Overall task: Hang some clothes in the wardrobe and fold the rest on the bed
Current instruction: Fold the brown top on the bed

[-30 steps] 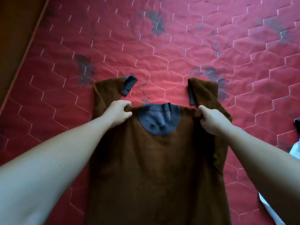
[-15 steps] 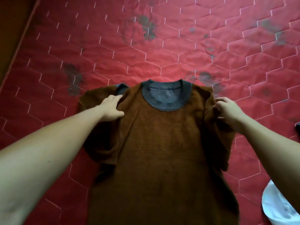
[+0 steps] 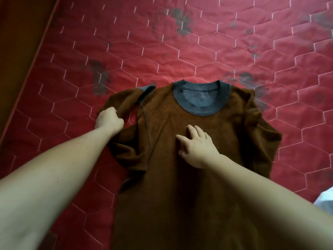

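Item under inspection: a brown sweater (image 3: pixel 171 195) with a grey ribbed collar (image 3: pixel 201 111). It is laid face up on the red quilted bed (image 3: pixel 198 51), collar toward the far side and hem running out of view at the near side. It sits well apart from the bed's left edge.

The left sleeve (image 3: pixel 124 100) is bunched and partly doubled over, its grey cuff (image 3: pixel 146 91) lying beside the collar. The right sleeve (image 3: pixel 261 134) is crumpled outward toward the right edge.

Hands: the left hand (image 3: pixel 109 120) is closed around a fold of the left sleeve and grips it. The right hand (image 3: pixel 196 143) is laid on the chest panel below the collar, fingers spread, pressing the cloth down and holding nothing.

Handling assessment: the garment is judged soft, limp and light, with no stiffness to keep any shape once lifted. Its napped surface is expected to cling to the quilted cover, not slide, so dragging would likely raise new creases. Breakage is not a concern, though the ribbed collar may stretch if pulled.

Recommended holds: the shoulder seam and the cuff for each sleeve fold, and the hem corners for the final fold, with one flat palm kept on the body as an anchor.

Also noted: a white cloth (image 3: pixel 326 197) at the right edge.
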Available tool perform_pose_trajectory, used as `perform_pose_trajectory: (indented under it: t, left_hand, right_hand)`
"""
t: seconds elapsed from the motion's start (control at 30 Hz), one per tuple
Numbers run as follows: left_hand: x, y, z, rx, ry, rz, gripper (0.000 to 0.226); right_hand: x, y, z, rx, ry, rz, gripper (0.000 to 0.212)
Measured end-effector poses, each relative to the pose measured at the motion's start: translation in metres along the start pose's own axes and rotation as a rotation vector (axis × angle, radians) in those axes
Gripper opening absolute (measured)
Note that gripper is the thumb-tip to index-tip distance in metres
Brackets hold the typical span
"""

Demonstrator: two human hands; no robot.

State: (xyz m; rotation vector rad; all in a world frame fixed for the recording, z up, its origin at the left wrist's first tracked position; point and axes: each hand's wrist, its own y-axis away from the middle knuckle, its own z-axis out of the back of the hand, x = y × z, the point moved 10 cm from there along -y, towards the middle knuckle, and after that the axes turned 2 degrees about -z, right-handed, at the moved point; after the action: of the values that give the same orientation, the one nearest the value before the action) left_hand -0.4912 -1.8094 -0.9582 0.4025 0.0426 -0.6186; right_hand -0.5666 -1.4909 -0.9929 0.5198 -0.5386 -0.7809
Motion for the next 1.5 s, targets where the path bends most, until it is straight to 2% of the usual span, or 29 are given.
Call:
perform_pose_trajectory:
  t: [0.07,0.13,0.2,0.23,0.3,0.33,0.4,0.43,0.47,0.5,0.57,0.6,0.63,0.7,0.73,0.8,0.87,0.93,1.0,1.07,1.1,1.17,1.27,1.33,1.37,1.4,1.47,1.5]
  left_hand:
    - [-0.006,0.015,0.015,-0.093,0.219,-0.018,0.035]
    - [-0.033,0.043,0.038,-0.204,0.411,-0.156,0.03]
    - [-0.079,0.092,0.057,-0.254,0.526,-0.478,0.024]
    - [-0.104,0.125,0.059,-0.221,0.522,-0.683,0.024]
    - [-0.138,0.199,0.041,-0.099,0.373,-1.073,0.028]
    - [-0.143,0.233,0.024,-0.037,0.251,-1.233,0.03]
    - [-0.133,0.277,-0.014,0.099,0.003,-1.428,0.037]
    - [-0.122,0.287,-0.03,0.174,-0.08,-1.443,0.044]
    - [-0.109,0.288,-0.042,0.239,-0.108,-1.389,0.052]
    - [-0.096,0.28,-0.051,0.287,-0.075,-1.258,0.056]
    - [-0.057,0.247,-0.065,0.388,0.138,-0.767,0.05]
    - [-0.034,0.235,-0.075,0.435,0.228,-0.507,0.042]
    - [-0.015,0.229,-0.085,0.471,0.304,-0.312,0.033]
    - [0.0,0.23,-0.104,0.557,0.454,-0.106,0.026]
    - [0.0,0.233,-0.114,0.613,0.558,-0.036,0.026]
    - [-0.01,0.24,-0.129,0.699,0.811,0.117,0.029]
    - [-0.025,0.244,-0.139,0.732,1.041,0.253,0.028]
    - [-0.039,0.244,-0.142,0.722,1.201,0.331,0.032]
    - [-0.045,0.242,-0.143,0.704,1.257,0.353,0.05]
    - [-0.047,0.24,-0.145,0.705,1.264,0.354,0.062]
    - [-0.047,0.238,-0.147,0.699,1.273,0.354,0.062]
    - [-0.044,0.232,-0.147,0.656,1.298,0.372,0.056]
    - [-0.041,0.225,-0.147,0.569,1.316,0.402,0.035]
    - [-0.042,0.225,-0.15,0.565,1.357,0.444,0.025]
    - [-0.045,0.227,-0.152,0.602,1.405,0.466,0.021]
    - [-0.05,0.229,-0.153,0.662,1.457,0.481,0.02]
    - [-0.055,0.23,-0.153,0.745,1.488,0.486,0.034]
    - [-0.053,0.226,-0.152,0.729,1.482,0.49,0.038]
  right_hand:
    - [0.0,0.002,0.01,-0.002,-0.238,-0.093,0.056]
    - [-0.002,0.007,0.028,-0.031,-0.626,-0.173,0.051]
    - [-0.004,0.017,0.046,-0.055,-1.059,-0.249,0.056]
    - [-0.004,0.022,0.05,-0.032,-1.284,-0.285,0.065]
    - [0.002,0.032,0.05,0.094,-1.671,-0.333,0.085]
    - [0.004,0.038,0.049,0.163,-1.764,-0.326,0.091]
    - [0.003,0.054,0.04,0.257,-1.778,-0.311,0.084]
    - [0.004,0.063,0.028,0.312,-1.714,-0.315,0.072]
    - [0.003,0.075,0.013,0.36,-1.611,-0.324,0.058]
    - [-0.001,0.085,-0.003,0.377,-1.436,-0.323,0.04]
    - [-0.019,0.105,-0.041,0.389,-0.995,-0.351,0.008]
    - [-0.026,0.119,-0.065,0.46,-0.852,-0.41,0.008]
    - [-0.028,0.138,-0.087,0.569,-0.782,-0.495,0.012]
    - [-0.038,0.159,-0.109,0.649,-0.634,-0.635,0.043]
    - [-0.042,0.155,-0.109,0.58,-0.559,-0.636,0.059]
    - [-0.038,0.133,-0.092,0.31,-0.554,-0.537,0.084]
    - [-0.022,0.118,-0.076,0.12,-0.665,-0.466,0.092]
    - [-0.018,0.114,-0.064,-0.046,-0.467,-0.456,0.082]
    - [-0.015,0.111,-0.065,-0.073,-0.289,-0.419,0.057]
    - [-0.02,0.113,-0.088,0.101,-0.449,-0.425,0.023]
    - [-0.024,0.119,-0.101,0.204,-0.56,-0.447,0.016]
    - [-0.031,0.142,-0.128,0.423,-0.676,-0.518,0.024]
    - [-0.04,0.189,-0.161,0.827,-0.512,-0.586,0.03]
    - [-0.045,0.191,-0.158,0.932,-0.416,-0.541,0.028]
    - [-0.048,0.18,-0.146,0.884,-0.391,-0.513,0.025]
    - [-0.05,0.163,-0.129,0.767,-0.409,-0.487,0.021]
    - [-0.055,0.122,-0.088,0.422,-0.654,-0.475,0.022]
    - [-0.056,0.105,-0.068,0.264,-0.818,-0.483,0.025]
